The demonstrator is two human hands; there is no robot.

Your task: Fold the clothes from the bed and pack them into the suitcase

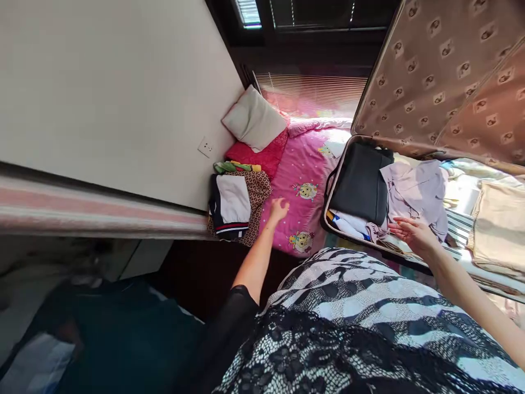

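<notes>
Suitcase at 3 o'clock runs past the right edge, its patterned lid at 2 o'clock clipped top and right, print too small to read. White-and-blue cloth is partly hidden under the black item. Dark green thing at 8 o'clock too blurred to tell.

Bright sunlight, dim blurry lower-left corner

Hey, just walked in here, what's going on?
A person's right hand is by a lavender garment in an open suitcase; whether they touch is unclear. The left hand, seemingly empty, is over pink bedding. A black item lies beside the garment, and folded clothes sit near the wall.
</notes>
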